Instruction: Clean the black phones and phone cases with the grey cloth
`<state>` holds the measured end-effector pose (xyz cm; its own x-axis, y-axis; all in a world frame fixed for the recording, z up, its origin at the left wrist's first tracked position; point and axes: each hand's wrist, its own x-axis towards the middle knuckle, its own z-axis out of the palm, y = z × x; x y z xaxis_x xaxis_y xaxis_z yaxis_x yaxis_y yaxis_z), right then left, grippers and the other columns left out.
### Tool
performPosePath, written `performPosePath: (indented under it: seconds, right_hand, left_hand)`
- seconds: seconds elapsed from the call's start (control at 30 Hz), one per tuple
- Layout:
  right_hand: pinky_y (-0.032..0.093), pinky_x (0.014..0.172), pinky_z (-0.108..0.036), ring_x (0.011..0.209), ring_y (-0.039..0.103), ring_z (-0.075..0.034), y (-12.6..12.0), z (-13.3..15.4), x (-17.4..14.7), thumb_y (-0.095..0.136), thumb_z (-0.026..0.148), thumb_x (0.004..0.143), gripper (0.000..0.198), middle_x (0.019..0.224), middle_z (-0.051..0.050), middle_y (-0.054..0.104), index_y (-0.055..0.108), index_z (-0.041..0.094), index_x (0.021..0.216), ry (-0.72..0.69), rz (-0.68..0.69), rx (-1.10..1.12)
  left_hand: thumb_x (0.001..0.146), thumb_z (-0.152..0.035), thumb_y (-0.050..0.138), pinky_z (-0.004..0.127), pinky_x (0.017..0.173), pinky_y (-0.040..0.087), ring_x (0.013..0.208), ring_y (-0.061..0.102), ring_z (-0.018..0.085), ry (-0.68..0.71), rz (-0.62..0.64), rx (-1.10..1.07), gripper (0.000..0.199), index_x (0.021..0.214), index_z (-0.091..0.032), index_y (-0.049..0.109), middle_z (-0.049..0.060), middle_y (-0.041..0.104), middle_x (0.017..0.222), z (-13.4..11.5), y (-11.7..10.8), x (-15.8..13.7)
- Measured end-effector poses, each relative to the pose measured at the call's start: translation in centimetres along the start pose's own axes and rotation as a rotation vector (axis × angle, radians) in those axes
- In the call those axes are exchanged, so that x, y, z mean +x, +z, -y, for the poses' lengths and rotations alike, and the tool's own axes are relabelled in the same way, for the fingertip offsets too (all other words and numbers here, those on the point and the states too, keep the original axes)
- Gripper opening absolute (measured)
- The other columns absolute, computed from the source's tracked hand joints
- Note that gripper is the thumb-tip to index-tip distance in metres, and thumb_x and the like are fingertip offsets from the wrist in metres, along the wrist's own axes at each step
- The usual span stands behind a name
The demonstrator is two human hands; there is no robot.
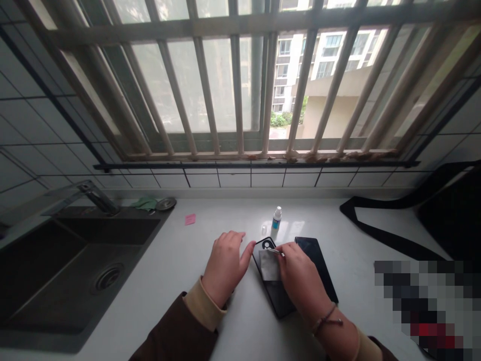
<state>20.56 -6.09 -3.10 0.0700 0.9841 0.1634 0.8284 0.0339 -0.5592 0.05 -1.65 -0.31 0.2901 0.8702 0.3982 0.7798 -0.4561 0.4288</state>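
A phone case or a phone in a dark case (276, 297) with a round camera area lies at a slant on the white counter. Over its upper part is a small grey cloth (269, 265), its corner pinched between the thumb and fingers of my right hand (300, 271). My left hand (228, 263) is open on the left side, its thumb tip at the case's upper left edge and its fingers stretched forward. A black phone or tablet-like slab (315, 260) lies just right, partly behind my right hand. Behind the case stands a small white bottle with a blue label (277, 219).
A small clear cap (263, 230) lies beside the bottle, and a pink note (190, 219) sits farther left. A sink (150, 235) with a faucet (98, 198) borders the counter's left. Black straps (391, 239) and a dark bag (451, 215) lie right. A barred window rises behind.
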Motion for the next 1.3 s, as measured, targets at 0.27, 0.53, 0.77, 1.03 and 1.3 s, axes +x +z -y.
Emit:
performPosePath:
  seconds: [0.27,0.53,0.77,1.03,1.3]
  right_hand:
    - [0.055,0.079,-0.036,0.086,0.069,-0.023,-0.8,0.8,-0.1,0.055,0.037,0.104,0.023,0.106,-0.009,0.072,0.071,0.021,0.103,-0.017,-0.079,0.515]
    - [0.060,0.073,-0.033,0.101,0.068,-0.026,-1.0,1.3,-0.1,0.057,0.050,0.102,0.033,0.117,-0.013,0.067,0.073,0.020,0.099,-0.022,-0.038,0.675]
    - [0.061,0.075,-0.034,0.100,0.066,-0.025,-0.9,1.2,0.0,0.056,0.053,0.104,0.037,0.117,-0.013,0.065,0.072,0.021,0.095,-0.037,-0.042,0.694]
    - [0.059,0.074,-0.033,0.095,0.066,-0.025,-1.2,1.2,0.1,0.054,0.057,0.105,0.043,0.109,-0.012,0.067,0.071,0.020,0.093,-0.021,-0.062,0.687]
    - [0.053,0.071,-0.030,0.080,0.062,-0.021,-2.0,1.6,-0.3,0.052,0.063,0.104,0.044,0.086,-0.004,0.067,0.065,0.021,0.100,0.084,-0.074,0.885]
  left_hand:
    - [0.096,-0.065,0.066,0.037,0.091,0.055,0.104,0.073,0.029,-0.330,0.304,-0.966,0.067,0.135,-0.011,0.065,0.014,0.078,0.108,-1.0,0.1,0.3]
    - [0.094,-0.055,0.074,0.037,0.091,0.056,0.104,0.073,0.029,-0.351,0.402,-1.038,0.051,0.120,-0.011,0.078,0.015,0.079,0.114,-0.8,1.2,-0.1]
    - [0.093,-0.054,0.075,0.036,0.089,0.056,0.101,0.073,0.029,-0.344,0.410,-1.009,0.049,0.116,-0.011,0.079,0.014,0.080,0.111,-0.5,1.1,0.0]
    - [0.095,-0.061,0.069,0.034,0.084,0.056,0.095,0.073,0.027,-0.369,0.413,-1.023,0.057,0.116,-0.009,0.078,0.015,0.080,0.107,-0.7,1.4,-0.1]
    - [0.102,-0.041,0.059,0.029,0.067,0.055,0.065,0.067,0.016,-0.465,0.114,-0.784,0.071,0.165,-0.020,0.034,0.004,0.075,0.092,-0.3,0.9,0.1]
